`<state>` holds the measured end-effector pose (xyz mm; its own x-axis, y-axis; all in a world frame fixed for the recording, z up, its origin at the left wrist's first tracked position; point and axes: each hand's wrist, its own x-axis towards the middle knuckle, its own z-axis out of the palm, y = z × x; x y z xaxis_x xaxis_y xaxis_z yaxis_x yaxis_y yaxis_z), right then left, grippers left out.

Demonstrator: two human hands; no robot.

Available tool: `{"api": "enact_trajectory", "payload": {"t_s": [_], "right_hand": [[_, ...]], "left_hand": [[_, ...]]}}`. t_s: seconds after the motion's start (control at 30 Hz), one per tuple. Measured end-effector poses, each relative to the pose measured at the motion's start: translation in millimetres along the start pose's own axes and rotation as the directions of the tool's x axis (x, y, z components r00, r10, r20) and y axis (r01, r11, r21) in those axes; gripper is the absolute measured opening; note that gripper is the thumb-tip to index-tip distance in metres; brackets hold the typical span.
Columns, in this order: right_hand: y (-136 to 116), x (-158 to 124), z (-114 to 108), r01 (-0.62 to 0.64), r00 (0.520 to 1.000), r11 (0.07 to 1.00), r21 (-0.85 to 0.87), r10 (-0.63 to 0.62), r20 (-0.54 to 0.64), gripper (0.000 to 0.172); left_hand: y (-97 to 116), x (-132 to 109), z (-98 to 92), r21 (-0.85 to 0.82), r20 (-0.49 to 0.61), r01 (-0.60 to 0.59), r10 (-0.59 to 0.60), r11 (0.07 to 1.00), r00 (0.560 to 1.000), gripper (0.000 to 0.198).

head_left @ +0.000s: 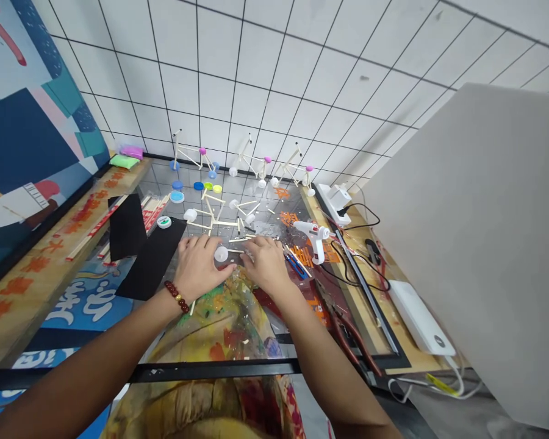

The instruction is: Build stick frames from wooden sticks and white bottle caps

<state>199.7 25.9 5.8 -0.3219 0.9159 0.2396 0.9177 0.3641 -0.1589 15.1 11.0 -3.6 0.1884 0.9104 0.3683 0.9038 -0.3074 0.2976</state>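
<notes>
My left hand (202, 263) rests on the glass tabletop with its fingers apart, beside a round white cap (221, 254). A thin pale stick (236, 250) runs from near the cap toward my right hand (266, 261). That hand lies palm down, fingers spread and slightly bent, with nothing visibly gripped. Just beyond both hands is a frame of joined sticks (224, 223). Another small stick piece with white caps (249, 217) lies behind it. To the right of my right hand are a blue-handled tool (296, 266) and a white glue gun (315, 236).
Stick bicycle models (251, 160) stand along the tiled wall, near loose coloured caps (198, 186). Black sheets (153, 268) and stick packs (153, 213) lie left. Pliers (348, 338), a power strip (333, 206), cables and a white box (421, 317) are right, beside a large pale panel (476, 244).
</notes>
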Motion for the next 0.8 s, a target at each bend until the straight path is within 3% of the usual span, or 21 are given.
{"api": "enact_trajectory", "payload": {"t_s": [0.23, 0.53, 0.8], "right_hand": [[-4.6, 7.7, 8.7, 0.044, 0.998, 0.996, -0.071, -0.041, 0.049, 0.017], [-3.4, 6.9, 13.6, 0.07, 0.997, 0.995, -0.069, -0.068, 0.025, 0.018], [-1.8, 5.2, 18.6, 0.07, 0.998, 0.997, -0.043, -0.07, 0.001, 0.017]], "left_hand": [[0.5, 0.2, -1.0, 0.006, 0.033, 0.012, -0.012, 1.0, 0.999, 0.032], [-4.7, -3.1, -2.4, -0.029, 0.043, 0.078, -0.076, 0.997, 0.996, 0.048], [-8.3, -2.1, 0.3, -0.084, 0.026, 0.074, -0.072, 0.994, 0.997, 0.02]]}}
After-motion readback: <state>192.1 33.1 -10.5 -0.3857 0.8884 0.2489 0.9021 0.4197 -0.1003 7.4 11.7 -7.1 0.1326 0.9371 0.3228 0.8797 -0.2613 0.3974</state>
